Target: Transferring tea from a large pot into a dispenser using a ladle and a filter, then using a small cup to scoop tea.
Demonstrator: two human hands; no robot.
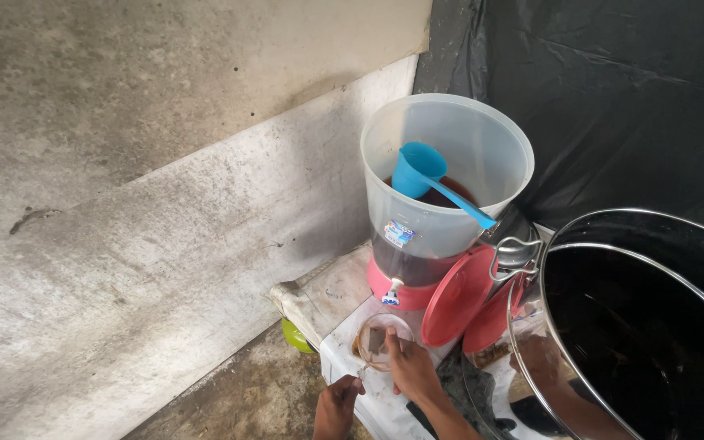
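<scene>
Bench (332, 297), cloth-covered, carrying a clear drink dispenser (442, 204) on a pink base, two red lids (458, 297), a glass cup (382, 341) and a steel pot (637, 326).

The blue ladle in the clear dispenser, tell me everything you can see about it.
The blue ladle looks like plastic, with a round cup and a long straight handle. It sits tilted inside the clear dispenser, cup over the dark liquid, handle running down to the right and resting on the rim, its tip poking just past it. No hand touches it.
</scene>
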